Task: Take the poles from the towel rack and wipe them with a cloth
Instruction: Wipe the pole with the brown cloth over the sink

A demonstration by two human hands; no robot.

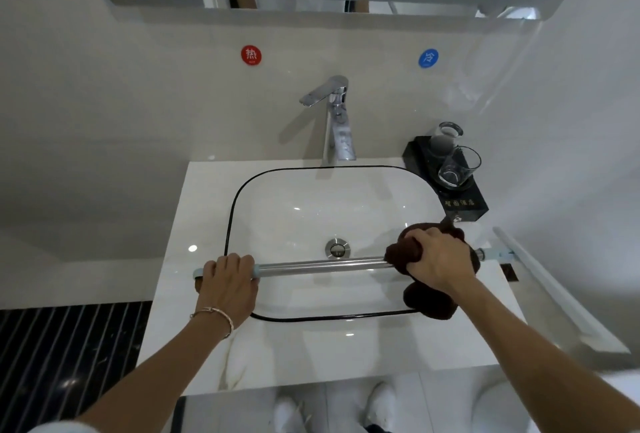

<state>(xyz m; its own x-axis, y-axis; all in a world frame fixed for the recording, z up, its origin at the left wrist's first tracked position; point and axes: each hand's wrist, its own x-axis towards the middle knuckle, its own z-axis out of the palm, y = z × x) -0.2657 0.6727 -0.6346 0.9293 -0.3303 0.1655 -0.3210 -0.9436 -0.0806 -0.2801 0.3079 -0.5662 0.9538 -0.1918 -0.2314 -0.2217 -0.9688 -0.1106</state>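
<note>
Nearest, over the front-left rim of the sink (270, 211): left hand (227, 280), fingers curled down over the capped end of the pole (322, 264), gripping it.

Pole held level above the sink's front half, long axis running straight from left rim to right rim, bare steel showing between the two hands.

Over the sink's front-right corner: right hand (440, 259), fingers wrapped round the brown cloth (429, 304). Cloth bunched round the pole close to its right end, with a loose tail hanging toward the front rim.

Judged mid-wipe. Bare length lying entirely to the left of the right hand, so probably a slide leftward along the axis, toward the left hand, with that hand serving as anchor. Right hand clearly the working one. Short stub of pole beyond the sink's right rim also not yet covered by the cloth.

Farther off, at the sink's back rim: tap (337, 127). At its back-right corner: black tray (465, 205) carrying two glasses (459, 167).
</note>
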